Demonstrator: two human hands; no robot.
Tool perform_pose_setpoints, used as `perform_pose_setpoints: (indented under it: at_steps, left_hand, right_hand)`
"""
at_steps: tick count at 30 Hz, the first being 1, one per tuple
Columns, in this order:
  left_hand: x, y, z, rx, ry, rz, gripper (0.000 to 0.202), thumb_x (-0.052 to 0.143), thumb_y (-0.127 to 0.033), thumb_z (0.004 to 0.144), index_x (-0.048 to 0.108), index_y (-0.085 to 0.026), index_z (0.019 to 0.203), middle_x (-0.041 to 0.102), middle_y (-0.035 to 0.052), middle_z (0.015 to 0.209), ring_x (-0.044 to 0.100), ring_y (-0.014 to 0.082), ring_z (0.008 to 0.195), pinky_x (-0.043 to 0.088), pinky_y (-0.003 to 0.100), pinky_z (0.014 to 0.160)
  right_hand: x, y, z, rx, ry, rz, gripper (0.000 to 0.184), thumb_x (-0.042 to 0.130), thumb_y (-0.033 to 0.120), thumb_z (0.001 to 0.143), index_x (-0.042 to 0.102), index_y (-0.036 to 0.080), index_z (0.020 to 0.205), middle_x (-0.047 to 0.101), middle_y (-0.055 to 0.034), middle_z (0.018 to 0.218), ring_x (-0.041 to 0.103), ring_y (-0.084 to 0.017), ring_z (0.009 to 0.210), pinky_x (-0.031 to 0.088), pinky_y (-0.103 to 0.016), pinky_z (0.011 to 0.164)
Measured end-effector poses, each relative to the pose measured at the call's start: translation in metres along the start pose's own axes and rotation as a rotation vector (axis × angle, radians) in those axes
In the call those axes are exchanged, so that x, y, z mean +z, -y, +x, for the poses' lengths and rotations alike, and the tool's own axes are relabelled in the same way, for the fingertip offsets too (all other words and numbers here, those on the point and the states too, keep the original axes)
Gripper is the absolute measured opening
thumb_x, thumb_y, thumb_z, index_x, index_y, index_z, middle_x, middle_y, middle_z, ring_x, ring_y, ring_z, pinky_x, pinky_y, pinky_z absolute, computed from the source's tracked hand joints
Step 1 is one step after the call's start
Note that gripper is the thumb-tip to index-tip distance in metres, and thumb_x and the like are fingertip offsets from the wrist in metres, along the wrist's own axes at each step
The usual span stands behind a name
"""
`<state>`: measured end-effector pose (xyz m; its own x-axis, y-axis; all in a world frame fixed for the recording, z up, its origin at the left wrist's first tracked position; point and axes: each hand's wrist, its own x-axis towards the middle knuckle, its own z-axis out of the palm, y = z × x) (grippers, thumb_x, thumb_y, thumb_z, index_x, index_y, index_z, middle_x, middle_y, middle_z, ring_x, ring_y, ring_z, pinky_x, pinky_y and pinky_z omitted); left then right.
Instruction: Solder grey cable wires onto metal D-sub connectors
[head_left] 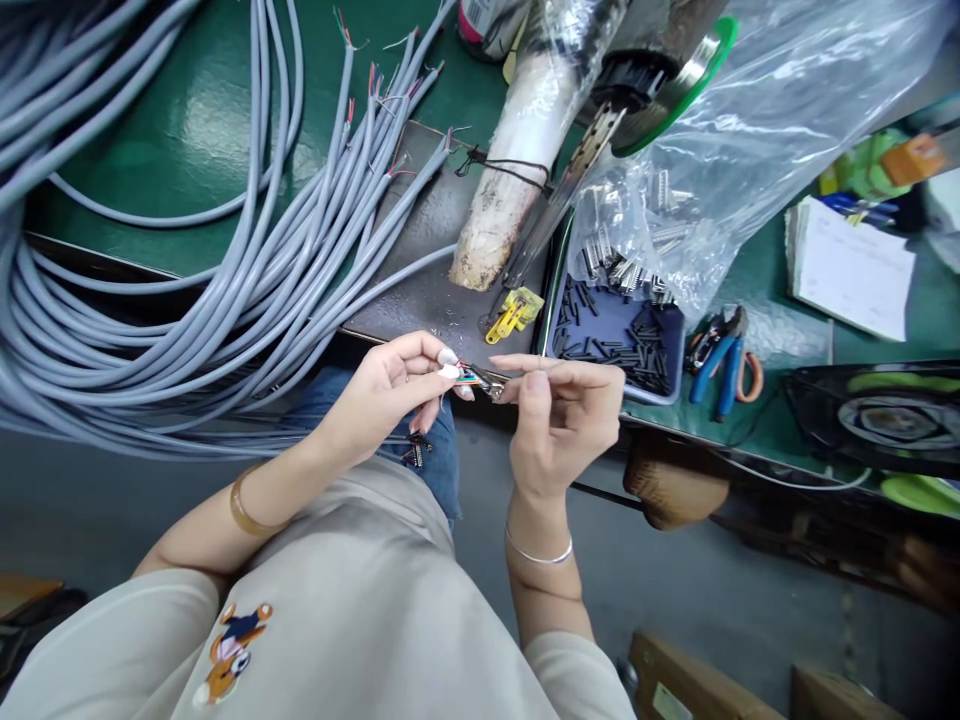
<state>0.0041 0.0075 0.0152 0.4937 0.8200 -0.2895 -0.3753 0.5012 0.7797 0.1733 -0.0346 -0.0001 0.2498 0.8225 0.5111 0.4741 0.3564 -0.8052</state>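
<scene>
My left hand (pixel 390 385) pinches the stripped end of a cable, with thin coloured wires (pixel 466 376) showing at its fingertips. My right hand (pixel 562 405) is closed too and pinches a small metal connector (pixel 495 385) right against those wires. Both hands meet in front of the bench edge, above my lap. Another small dark connector (pixel 417 450) hangs below my left hand. A big bundle of grey cables (pixel 187 300) spreads over the green bench to the left, and their stripped ends (pixel 382 90) point up and to the right.
A blue tray (pixel 671 385) of small black sleeves sits right of my hands, under a clear plastic bag (pixel 750 130) of metal parts. Blue-handled cutters (pixel 720 365), a yellow clip (pixel 511 312), a wrapped roll (pixel 517 170), a notepad (pixel 851 270) and a dark metal plate (pixel 420 250) lie nearby.
</scene>
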Motion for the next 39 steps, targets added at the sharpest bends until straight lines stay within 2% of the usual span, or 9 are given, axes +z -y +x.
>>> perform_pose_setpoints:
  at_steps: [3, 6, 11, 15, 18, 23, 27, 32, 39]
  left_hand:
    - [-0.001, 0.002, 0.0, -0.006, -0.003, 0.004, 0.024, 0.077, -0.029, 0.082, 0.058, -0.015, 0.086, 0.069, -0.0015, 0.072, 0.051, 0.003, 0.04, 0.036, 0.016, 0.041]
    - [-0.001, 0.002, -0.001, -0.008, -0.012, 0.031, 0.025, 0.078, -0.031, 0.08, 0.059, -0.015, 0.085, 0.065, -0.0032, 0.068, 0.05, 0.0034, 0.04, 0.035, 0.017, 0.04]
    - [0.002, -0.001, -0.005, 0.044, -0.009, 0.126, 0.027, 0.08, -0.032, 0.079, 0.06, -0.015, 0.083, 0.062, -0.0032, 0.068, 0.048, 0.0027, 0.045, 0.038, 0.016, 0.043]
    - [0.003, -0.001, -0.007, 0.084, 0.021, 0.167, 0.026, 0.079, -0.032, 0.081, 0.06, -0.015, 0.085, 0.06, -0.0036, 0.067, 0.049, 0.0033, 0.047, 0.04, 0.015, 0.044]
    - [0.002, 0.003, -0.008, 0.084, 0.015, 0.152, 0.025, 0.074, -0.033, 0.086, 0.056, -0.016, 0.087, 0.055, -0.0062, 0.063, 0.05, 0.0036, 0.045, 0.04, 0.015, 0.044]
    - [0.0, 0.006, -0.006, 0.091, 0.032, 0.115, 0.028, 0.074, -0.034, 0.087, 0.052, -0.017, 0.088, 0.061, -0.0051, 0.068, 0.052, 0.0033, 0.044, 0.042, 0.015, 0.045]
    - [-0.001, 0.003, -0.004, 0.074, 0.04, 0.078, 0.033, 0.08, -0.038, 0.083, 0.055, -0.016, 0.086, 0.066, -0.0027, 0.068, 0.057, 0.0053, 0.046, 0.047, 0.016, 0.046]
    - [-0.002, 0.006, -0.004, 0.069, 0.013, 0.103, 0.031, 0.087, -0.035, 0.075, 0.065, -0.014, 0.081, 0.067, -0.0007, 0.064, 0.062, 0.0078, 0.05, 0.05, 0.017, 0.048]
    - [0.001, 0.011, -0.004, 0.202, -0.038, 0.143, 0.017, 0.085, -0.022, 0.072, 0.072, -0.012, 0.075, 0.074, 0.0055, 0.087, 0.064, 0.007, 0.057, 0.057, 0.018, 0.052]
  right_hand:
    - [-0.003, 0.003, 0.005, 0.036, 0.012, -0.088, 0.01, 0.062, 0.023, 0.098, 0.053, 0.025, 0.095, 0.077, 0.0019, 0.086, 0.067, -0.011, 0.056, 0.051, -0.024, 0.051]
    - [-0.005, 0.005, 0.011, 0.122, 0.158, -0.138, 0.012, 0.06, 0.025, 0.098, 0.049, 0.024, 0.093, 0.073, 0.0048, 0.075, 0.061, -0.009, 0.049, 0.044, -0.021, 0.044]
    - [-0.007, 0.004, 0.022, 0.245, 0.351, -0.021, 0.019, 0.059, 0.029, 0.098, 0.046, 0.024, 0.086, 0.055, 0.0102, 0.061, 0.052, -0.006, 0.044, 0.038, -0.018, 0.041]
    - [-0.009, 0.005, 0.026, 0.271, 0.412, 0.029, 0.017, 0.065, 0.03, 0.094, 0.054, 0.022, 0.084, 0.066, 0.0054, 0.073, 0.057, -0.007, 0.051, 0.044, -0.019, 0.046]
    - [-0.011, 0.011, 0.026, 0.23, 0.38, 0.038, 0.015, 0.067, 0.026, 0.092, 0.057, 0.02, 0.082, 0.074, 0.0006, 0.089, 0.058, -0.006, 0.054, 0.047, -0.021, 0.048]
    - [-0.012, 0.021, 0.023, 0.108, 0.324, -0.043, 0.016, 0.068, 0.02, 0.09, 0.057, 0.021, 0.078, 0.076, -0.0014, 0.092, 0.065, -0.01, 0.065, 0.052, -0.023, 0.054]
    - [-0.014, 0.022, 0.016, -0.113, 0.251, -0.104, 0.014, 0.069, 0.015, 0.088, 0.059, 0.023, 0.082, 0.077, -0.0019, 0.095, 0.074, -0.016, 0.083, 0.061, -0.032, 0.071]
    - [-0.013, 0.01, 0.005, -0.351, 0.13, -0.243, 0.018, 0.072, 0.01, 0.086, 0.063, 0.024, 0.092, 0.08, -0.0012, 0.095, 0.077, -0.017, 0.082, 0.062, -0.029, 0.07]
    - [-0.011, -0.004, -0.008, -0.288, 0.101, -0.263, 0.019, 0.071, 0.009, 0.087, 0.066, 0.024, 0.096, 0.081, -0.0017, 0.096, 0.079, -0.018, 0.085, 0.065, -0.03, 0.072]
